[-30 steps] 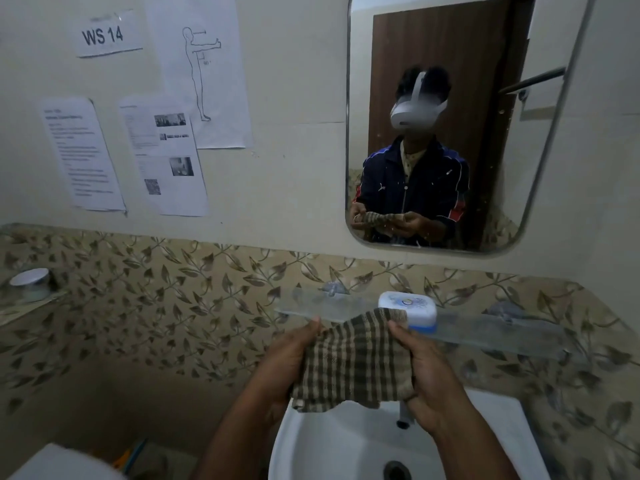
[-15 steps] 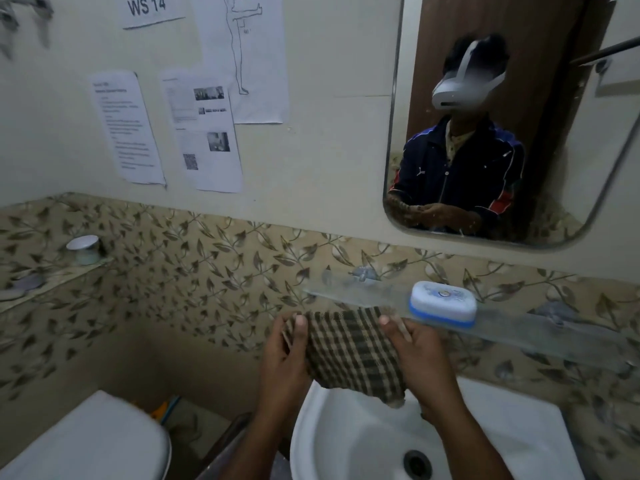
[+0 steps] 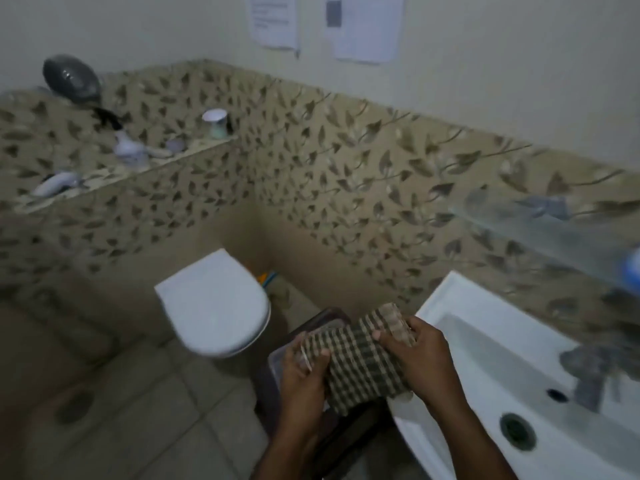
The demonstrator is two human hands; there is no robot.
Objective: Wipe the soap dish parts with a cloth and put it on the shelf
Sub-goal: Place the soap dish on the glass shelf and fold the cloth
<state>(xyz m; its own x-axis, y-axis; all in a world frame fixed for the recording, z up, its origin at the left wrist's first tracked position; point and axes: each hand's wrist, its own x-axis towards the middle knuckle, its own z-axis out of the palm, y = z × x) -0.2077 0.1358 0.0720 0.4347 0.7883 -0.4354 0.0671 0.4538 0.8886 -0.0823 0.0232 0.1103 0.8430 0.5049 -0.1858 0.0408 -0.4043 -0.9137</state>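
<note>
A brown-and-cream checked cloth [image 3: 360, 362] is stretched between my two hands, low in the view beside the sink's left edge. My left hand [image 3: 303, 370] grips the cloth's left end, thumb on top. Its right end is held by my right hand [image 3: 420, 355], fingers curled over the fabric. The white-and-blue soap dish [image 3: 632, 271] shows only as a blurred sliver at the right edge, on the glass shelf [image 3: 540, 233]. Whether the cloth wraps anything is hidden.
The white sink [image 3: 491, 368] with its drain [image 3: 517, 432] and tap [image 3: 588, 375] fills the lower right. A white toilet [image 3: 214, 303] stands at centre left. A dark stool or bin [image 3: 277, 362] sits under my hands. A tiled ledge [image 3: 131, 164] at left holds a cup and bottles.
The view has swung left and down, pushing the mirror out of frame and the soap dish to the right edge. My hands with the cloth have dropped away from the shelf to the sink's left side.
</note>
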